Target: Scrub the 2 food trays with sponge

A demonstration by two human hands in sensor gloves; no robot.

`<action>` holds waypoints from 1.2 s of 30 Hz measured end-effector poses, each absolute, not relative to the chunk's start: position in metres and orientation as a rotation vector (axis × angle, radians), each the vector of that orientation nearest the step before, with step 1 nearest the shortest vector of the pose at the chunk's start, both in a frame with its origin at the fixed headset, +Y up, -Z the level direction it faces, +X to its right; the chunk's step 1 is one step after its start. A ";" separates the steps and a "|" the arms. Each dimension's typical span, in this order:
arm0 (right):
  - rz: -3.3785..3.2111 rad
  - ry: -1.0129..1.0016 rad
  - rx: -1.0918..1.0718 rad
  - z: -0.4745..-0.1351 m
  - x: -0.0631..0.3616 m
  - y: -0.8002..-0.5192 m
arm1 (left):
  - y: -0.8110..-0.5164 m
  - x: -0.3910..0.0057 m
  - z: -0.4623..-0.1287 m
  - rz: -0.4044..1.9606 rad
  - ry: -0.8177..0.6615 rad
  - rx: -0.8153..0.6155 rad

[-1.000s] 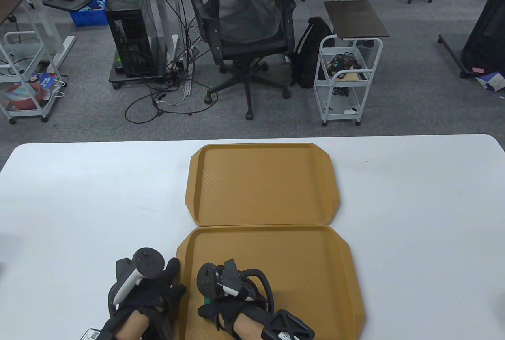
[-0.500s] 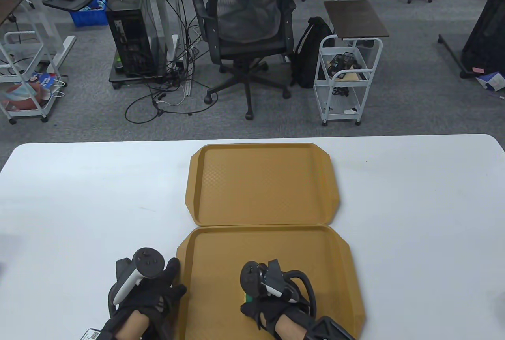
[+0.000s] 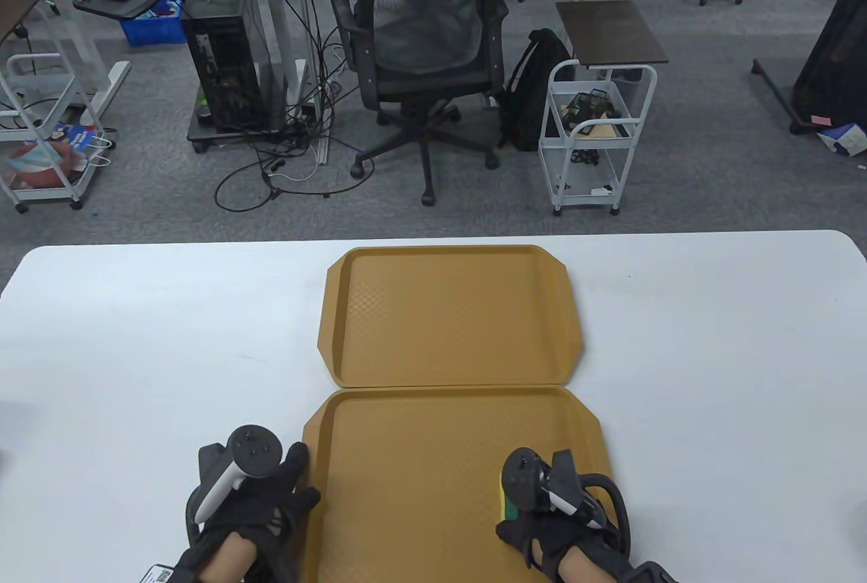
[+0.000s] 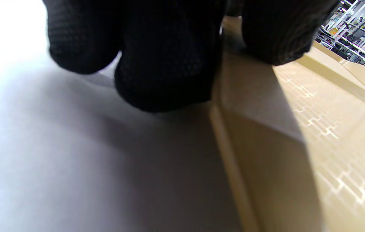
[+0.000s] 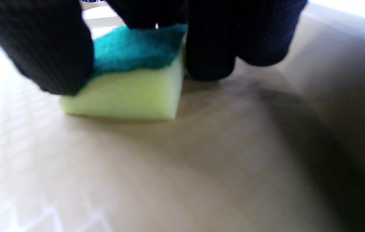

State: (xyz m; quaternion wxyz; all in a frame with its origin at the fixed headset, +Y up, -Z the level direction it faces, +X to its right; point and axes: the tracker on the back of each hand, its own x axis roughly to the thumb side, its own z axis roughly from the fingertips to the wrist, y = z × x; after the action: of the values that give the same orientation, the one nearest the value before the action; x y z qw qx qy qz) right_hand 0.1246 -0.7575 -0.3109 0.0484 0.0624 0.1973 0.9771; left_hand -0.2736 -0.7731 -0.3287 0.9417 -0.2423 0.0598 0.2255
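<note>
Two tan food trays lie end to end on the white table: the far tray [image 3: 450, 315] and the near tray [image 3: 420, 461]. My right hand [image 3: 518, 508] grips a yellow sponge with a green scrub face [image 3: 503, 507] and presses it on the near tray's floor by its right wall. In the right wrist view the fingers [image 5: 208, 48] curl over the sponge [image 5: 127, 93], yellow side down on the tray [image 5: 201, 177]. My left hand [image 3: 301, 478] holds the near tray's left rim; the fingers [image 4: 166, 64] sit outside the rim [image 4: 259, 122], one digit on top of it.
The white table [image 3: 711, 353] extends to both sides of the trays. Beyond its far edge stand an office chair [image 3: 427, 41], a white trolley [image 3: 596, 136] and a computer tower [image 3: 223, 68] on grey carpet.
My right hand has slid the sponge to the right across the near tray, from near its left side to near its right wall. The left hand has stayed on the rim.
</note>
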 end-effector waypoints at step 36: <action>2.855 0.023 0.131 -0.286 0.158 -0.710 | -0.771 -0.277 -0.319 0.643 0.251 -0.493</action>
State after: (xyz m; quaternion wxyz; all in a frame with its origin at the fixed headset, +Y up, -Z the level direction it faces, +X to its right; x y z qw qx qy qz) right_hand 0.1578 -0.7097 -0.2860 0.1411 0.0453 0.0078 0.9889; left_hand -0.2775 -0.7708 -0.3195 0.9114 -0.2394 0.1217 0.3117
